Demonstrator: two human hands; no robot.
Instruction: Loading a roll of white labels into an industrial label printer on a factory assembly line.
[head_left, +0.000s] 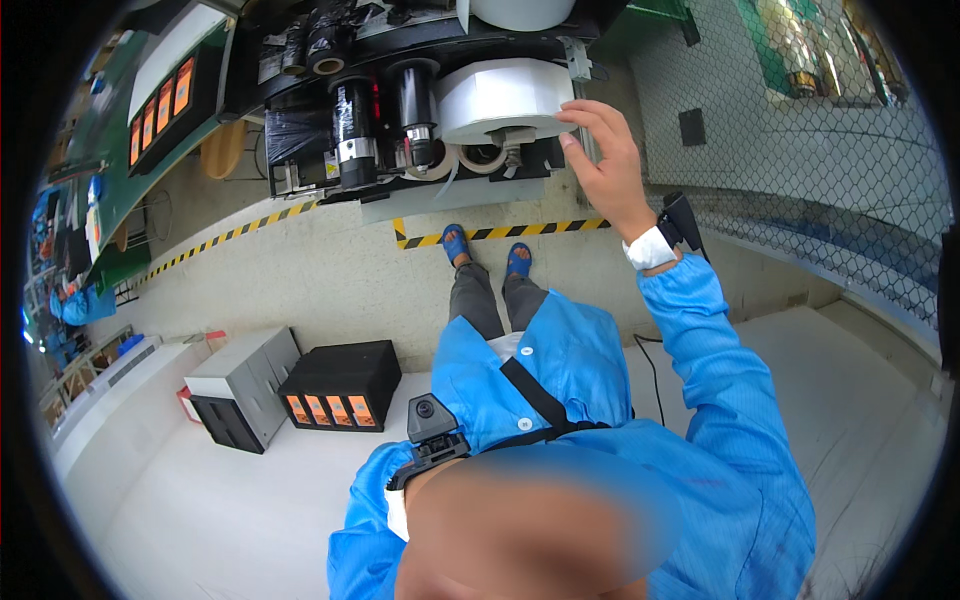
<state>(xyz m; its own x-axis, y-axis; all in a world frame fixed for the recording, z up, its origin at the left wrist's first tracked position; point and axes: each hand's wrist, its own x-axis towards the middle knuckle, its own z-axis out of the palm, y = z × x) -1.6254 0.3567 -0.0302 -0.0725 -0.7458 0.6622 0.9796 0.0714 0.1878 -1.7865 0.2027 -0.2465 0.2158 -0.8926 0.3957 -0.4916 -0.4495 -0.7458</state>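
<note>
One white roll (505, 98), broad and thick, is the main thing in the head view, and it sits at the front of a black machine (385, 45), at its right part. I see a person in a blue coat (590, 345) who stands before this machine and reaches to it with one arm. The right hand (600, 155) is at the right edge of the roll. The grip is rather wide: the thumb is well apart from the fingers, and the fingertips lie over the edge of the roll. If they press on it, I cannot tell. A white cuff (650, 248) and a black device (681, 220) are around the right wrist.

The left hand (475, 530) is near the lower edge, very close and blurred, so I cannot tell how its grip is, or whether it holds something. Another black device (432, 435) is beside it.

To the left of the white roll there are two black rolls (353, 120), side by side, with silver metal parts on their lower ends. Under the white roll some smaller rolls (482, 157) show partly. On the floor (350, 270) runs a black-and-yellow tape (540, 229), near the blue slippers (518, 260). At the right stands a mesh fence (800, 160); at the left, a green tabletop (130, 215).
</note>
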